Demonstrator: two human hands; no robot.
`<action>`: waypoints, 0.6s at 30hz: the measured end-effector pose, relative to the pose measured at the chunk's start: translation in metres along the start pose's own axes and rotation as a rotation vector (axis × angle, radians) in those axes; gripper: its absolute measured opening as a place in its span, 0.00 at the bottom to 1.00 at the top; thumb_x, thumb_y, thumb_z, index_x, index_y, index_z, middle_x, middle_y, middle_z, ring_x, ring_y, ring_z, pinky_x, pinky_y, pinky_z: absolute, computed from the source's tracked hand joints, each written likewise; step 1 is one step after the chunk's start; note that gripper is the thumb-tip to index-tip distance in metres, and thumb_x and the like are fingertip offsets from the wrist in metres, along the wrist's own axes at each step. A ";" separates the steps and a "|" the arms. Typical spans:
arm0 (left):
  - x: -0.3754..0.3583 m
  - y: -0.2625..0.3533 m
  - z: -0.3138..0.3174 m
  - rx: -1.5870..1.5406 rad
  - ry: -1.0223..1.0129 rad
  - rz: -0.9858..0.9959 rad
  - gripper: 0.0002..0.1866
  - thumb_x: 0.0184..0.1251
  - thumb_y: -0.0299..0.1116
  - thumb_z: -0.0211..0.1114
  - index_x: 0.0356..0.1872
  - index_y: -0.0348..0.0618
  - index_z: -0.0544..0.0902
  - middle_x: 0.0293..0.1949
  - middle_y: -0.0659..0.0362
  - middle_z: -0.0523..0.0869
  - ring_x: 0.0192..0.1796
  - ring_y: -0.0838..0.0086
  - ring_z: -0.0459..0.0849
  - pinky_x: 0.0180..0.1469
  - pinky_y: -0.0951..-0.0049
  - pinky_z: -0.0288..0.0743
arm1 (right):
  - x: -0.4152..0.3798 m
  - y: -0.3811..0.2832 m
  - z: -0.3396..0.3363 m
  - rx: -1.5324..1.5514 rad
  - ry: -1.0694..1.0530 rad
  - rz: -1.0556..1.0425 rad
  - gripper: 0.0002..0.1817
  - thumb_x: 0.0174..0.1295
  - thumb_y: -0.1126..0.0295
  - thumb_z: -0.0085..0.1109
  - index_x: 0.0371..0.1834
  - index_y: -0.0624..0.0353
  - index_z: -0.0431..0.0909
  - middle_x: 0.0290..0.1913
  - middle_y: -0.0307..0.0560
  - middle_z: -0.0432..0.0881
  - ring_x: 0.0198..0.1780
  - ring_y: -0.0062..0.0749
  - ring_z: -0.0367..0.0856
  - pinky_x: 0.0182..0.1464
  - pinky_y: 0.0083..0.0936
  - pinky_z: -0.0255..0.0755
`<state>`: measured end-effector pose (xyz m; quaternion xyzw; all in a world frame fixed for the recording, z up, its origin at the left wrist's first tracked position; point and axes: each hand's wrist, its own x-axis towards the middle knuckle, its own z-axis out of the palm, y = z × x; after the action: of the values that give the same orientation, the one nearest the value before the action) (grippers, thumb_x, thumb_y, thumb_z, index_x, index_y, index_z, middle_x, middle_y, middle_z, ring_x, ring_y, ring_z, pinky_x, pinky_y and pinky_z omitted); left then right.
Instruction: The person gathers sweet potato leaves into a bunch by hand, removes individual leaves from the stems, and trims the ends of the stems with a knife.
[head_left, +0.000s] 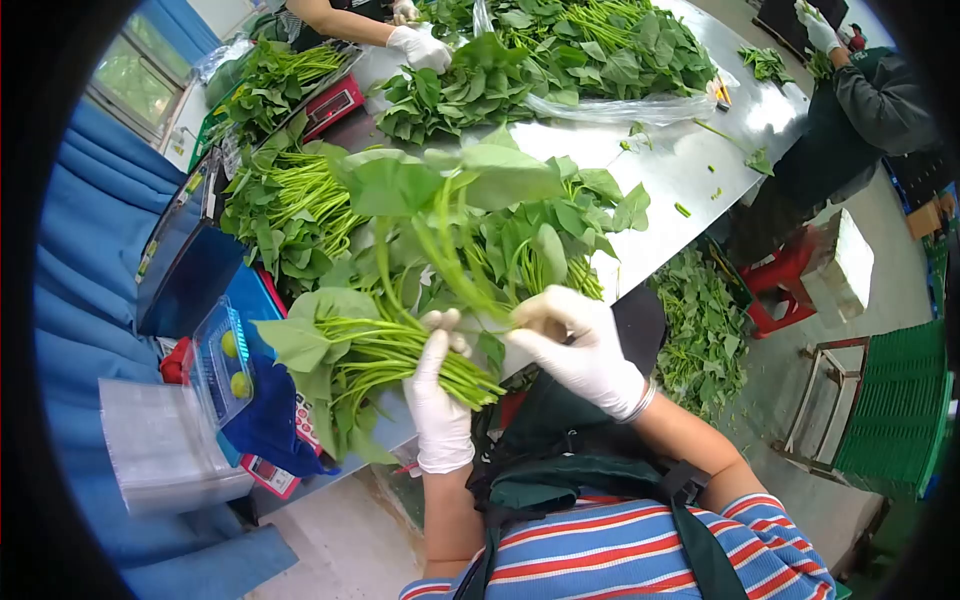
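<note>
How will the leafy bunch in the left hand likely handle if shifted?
The leafy bunch probably flexes, being many thin stems. Its broad leaves droop, so that end likely flops. With no tie visible, stems may slide apart if the left hand loosens.

Left hand [438,415] raised, fingers curled; right hand [582,350] angled inward, thumb near forefinger.

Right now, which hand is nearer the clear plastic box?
Left. The left hand is right of the clear plastic box; the right hand is farther right.
</note>
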<state>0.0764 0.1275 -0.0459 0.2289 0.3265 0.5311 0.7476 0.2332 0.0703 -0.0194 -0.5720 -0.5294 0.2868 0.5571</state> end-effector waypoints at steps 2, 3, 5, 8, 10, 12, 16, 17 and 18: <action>-0.013 -0.005 0.011 0.027 0.014 -0.045 0.16 0.60 0.22 0.59 0.50 0.36 0.72 0.43 0.54 0.80 0.39 0.74 0.78 0.45 0.74 0.74 | 0.001 -0.007 0.008 -0.239 -0.064 -0.129 0.08 0.53 0.65 0.63 0.31 0.56 0.78 0.19 0.41 0.73 0.19 0.32 0.73 0.24 0.25 0.66; -0.014 -0.009 0.009 0.012 -0.037 -0.065 0.17 0.59 0.21 0.59 0.50 0.36 0.72 0.44 0.54 0.80 0.41 0.72 0.79 0.49 0.73 0.73 | -0.001 -0.008 0.011 -0.267 -0.097 -0.124 0.08 0.54 0.63 0.61 0.30 0.55 0.76 0.21 0.42 0.74 0.21 0.36 0.74 0.25 0.29 0.67; -0.019 -0.007 0.009 0.044 -0.037 -0.072 0.17 0.58 0.21 0.60 0.49 0.37 0.73 0.42 0.55 0.81 0.42 0.72 0.79 0.49 0.73 0.73 | -0.005 -0.004 0.010 -0.346 -0.120 -0.242 0.07 0.56 0.64 0.59 0.32 0.55 0.75 0.21 0.43 0.74 0.23 0.37 0.75 0.25 0.30 0.67; -0.019 -0.003 -0.004 0.214 -0.117 -0.024 0.15 0.59 0.23 0.61 0.48 0.37 0.74 0.42 0.54 0.80 0.43 0.72 0.79 0.48 0.73 0.75 | -0.006 0.009 0.006 -0.325 -0.256 -0.351 0.06 0.57 0.65 0.57 0.32 0.54 0.74 0.21 0.44 0.72 0.24 0.39 0.75 0.25 0.32 0.67; -0.021 0.003 0.001 0.245 -0.048 -0.019 0.15 0.58 0.23 0.62 0.47 0.37 0.74 0.40 0.55 0.81 0.42 0.74 0.79 0.44 0.75 0.75 | -0.011 0.018 0.004 -0.387 -0.304 -0.375 0.06 0.57 0.65 0.56 0.33 0.54 0.73 0.21 0.44 0.72 0.24 0.39 0.75 0.24 0.32 0.67; -0.018 0.006 0.002 0.307 0.023 0.021 0.14 0.60 0.25 0.62 0.47 0.40 0.74 0.38 0.58 0.81 0.37 0.78 0.79 0.36 0.77 0.75 | -0.018 0.027 0.005 -0.436 -0.339 -0.447 0.06 0.58 0.65 0.55 0.31 0.54 0.72 0.20 0.44 0.71 0.23 0.40 0.74 0.24 0.33 0.66; 0.000 0.024 -0.004 -0.072 0.026 0.028 0.12 0.64 0.30 0.60 0.48 0.42 0.76 0.38 0.61 0.81 0.35 0.78 0.78 0.37 0.77 0.75 | -0.046 0.032 -0.012 -0.531 -0.385 -0.362 0.03 0.54 0.68 0.56 0.30 0.53 0.74 0.20 0.43 0.73 0.23 0.39 0.75 0.24 0.32 0.68; -0.001 0.032 -0.005 -0.067 -0.029 0.073 0.13 0.64 0.30 0.60 0.50 0.43 0.75 0.39 0.63 0.80 0.36 0.79 0.76 0.39 0.78 0.74 | -0.052 0.027 -0.026 -0.571 -0.375 -0.306 0.03 0.52 0.69 0.57 0.29 0.52 0.76 0.21 0.42 0.74 0.22 0.38 0.76 0.24 0.31 0.69; 0.002 0.037 -0.009 -0.108 -0.049 0.080 0.15 0.66 0.29 0.58 0.53 0.42 0.72 0.40 0.62 0.77 0.37 0.78 0.74 0.39 0.77 0.72 | -0.053 0.022 -0.043 -0.646 -0.270 -0.214 0.01 0.52 0.70 0.57 0.27 0.51 0.78 0.21 0.43 0.77 0.22 0.38 0.77 0.24 0.30 0.71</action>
<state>0.0467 0.1416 -0.0270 0.2140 0.2697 0.5718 0.7446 0.2643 0.0105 -0.0444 -0.6167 -0.7184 0.1177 0.2996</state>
